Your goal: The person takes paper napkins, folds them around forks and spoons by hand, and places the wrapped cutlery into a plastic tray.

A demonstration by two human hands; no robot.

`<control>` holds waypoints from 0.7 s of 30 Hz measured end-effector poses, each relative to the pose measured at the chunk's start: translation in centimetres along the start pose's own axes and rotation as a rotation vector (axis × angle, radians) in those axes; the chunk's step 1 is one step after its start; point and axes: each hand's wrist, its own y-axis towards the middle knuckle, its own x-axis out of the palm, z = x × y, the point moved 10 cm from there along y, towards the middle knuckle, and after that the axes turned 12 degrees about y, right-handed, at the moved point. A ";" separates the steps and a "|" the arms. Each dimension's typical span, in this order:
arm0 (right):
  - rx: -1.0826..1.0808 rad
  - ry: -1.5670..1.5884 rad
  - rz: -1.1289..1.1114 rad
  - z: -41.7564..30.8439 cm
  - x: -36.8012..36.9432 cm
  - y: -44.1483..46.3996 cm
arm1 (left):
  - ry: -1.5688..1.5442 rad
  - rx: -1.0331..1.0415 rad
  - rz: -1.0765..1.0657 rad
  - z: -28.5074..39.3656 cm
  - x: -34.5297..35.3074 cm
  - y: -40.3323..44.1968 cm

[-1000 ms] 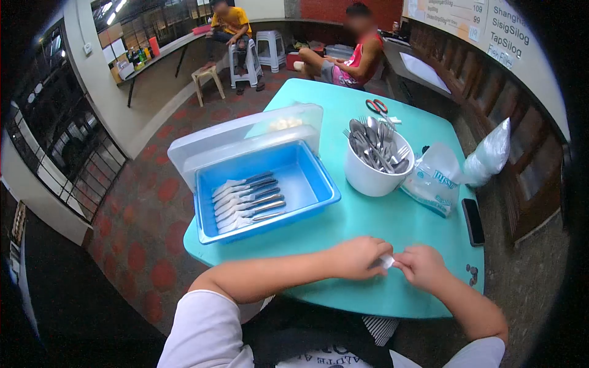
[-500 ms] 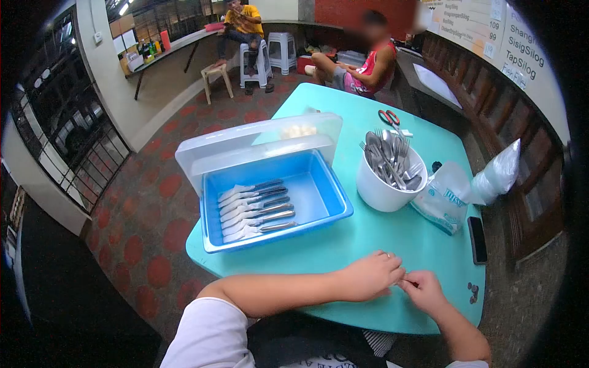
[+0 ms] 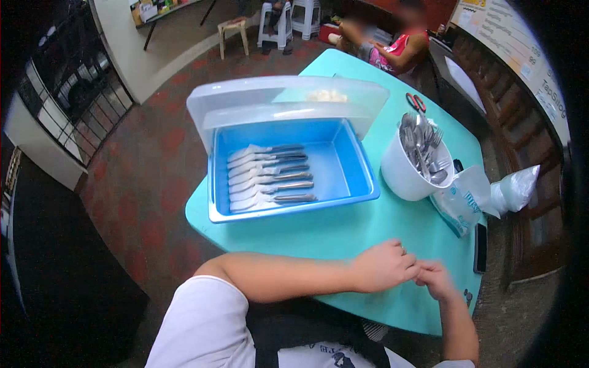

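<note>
Over the near side of the turquoise table, my left hand and my right hand meet fingertip to fingertip. Both are closed in a pinch; whatever lies between the fingers is hidden. Beyond my left forearm stands a blue tray with a translucent lid tilted up at its back. Several utensil sets lie in a row inside, metal handles to the right and white tissue wrapped round the other ends. A white bucket full of loose forks and spoons stands beyond my hands.
Red-handled scissors lie behind the bucket. To its right are a tissue pack and a rolled clear plastic bag. A black phone and some coins lie along the table's right edge. A person in red sits beyond the table.
The view has tilted down and shifted, so the tray and bucket appear higher and farther right. My hands stay pinched together, slightly higher in the picture.
</note>
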 end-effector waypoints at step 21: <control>-0.606 -0.786 -0.493 -17.6 29.7 16.5 | -0.241 0.444 0.083 7.1 2.0 -2.8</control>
